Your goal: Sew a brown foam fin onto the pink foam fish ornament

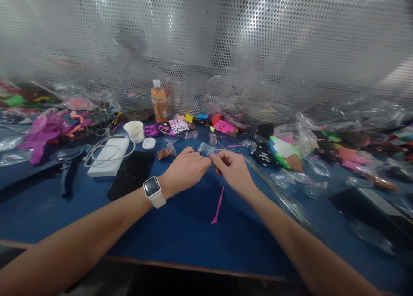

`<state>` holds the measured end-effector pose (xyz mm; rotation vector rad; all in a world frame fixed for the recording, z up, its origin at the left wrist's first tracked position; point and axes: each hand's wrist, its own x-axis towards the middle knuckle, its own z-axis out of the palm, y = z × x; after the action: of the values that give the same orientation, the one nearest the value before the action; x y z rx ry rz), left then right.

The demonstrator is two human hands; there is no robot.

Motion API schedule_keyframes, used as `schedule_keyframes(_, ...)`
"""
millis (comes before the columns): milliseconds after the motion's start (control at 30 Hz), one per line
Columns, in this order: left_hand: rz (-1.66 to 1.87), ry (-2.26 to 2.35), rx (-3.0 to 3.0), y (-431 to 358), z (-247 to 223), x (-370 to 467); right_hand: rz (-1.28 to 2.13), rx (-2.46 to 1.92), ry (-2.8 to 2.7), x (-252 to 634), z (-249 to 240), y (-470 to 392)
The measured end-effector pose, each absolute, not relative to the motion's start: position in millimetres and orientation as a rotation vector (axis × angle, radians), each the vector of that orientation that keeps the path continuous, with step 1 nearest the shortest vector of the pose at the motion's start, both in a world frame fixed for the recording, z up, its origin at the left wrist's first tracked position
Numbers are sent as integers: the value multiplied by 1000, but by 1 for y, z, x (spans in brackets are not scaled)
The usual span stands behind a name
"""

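Note:
My left hand [186,170], with a white-strapped watch [152,187] on its wrist, has its fingers curled in a pinch. My right hand [235,171] meets it fingertip to fingertip, thumb against the index finger. Whatever they pinch is tiny or covered by the fingers. Just beyond the fingertips shows a crumpled clear plastic wrapper [206,148]; whether it is gripped or lies on the table is unclear. Below my hands a thin pink modelling tool [218,205] lies on the blue table [180,240]. A brown lump in plastic wrap [166,152] is left of my left hand.
At left are pliers [69,169], a white box [109,157] with a cable, a black phone-like slab [130,175] and a white cup [134,131]. A drink bottle [159,102] stands behind. Thin wires [284,197] and a green-edged clay piece [285,153] lie right.

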<state>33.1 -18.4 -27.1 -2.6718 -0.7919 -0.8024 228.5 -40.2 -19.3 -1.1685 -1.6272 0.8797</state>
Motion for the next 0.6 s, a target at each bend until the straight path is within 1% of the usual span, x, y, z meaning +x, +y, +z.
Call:
schedule_keyframes(133,-907,-1092,-2818,-14,-33,34,474,-1044,-1890,233,-23,-41)
schedule_keyframes(200,-960,-1132,-2860,-14,-34,34,294,-1013,-2007,236,-24,-40)
schedule_keyframes(267,-972,-1116,-2870,-14,-34,34,190,-1006,-2058,238,-24,-38)
schedule_keyframes(367,-892,-1112,-2823,-16,-32,34,178,-1013,-2071,239,-24,-35)
schedule_keyframes(600,-631,-1034,-2658,-19,-30,34,276,-1091,-2057,238,-25,-32)
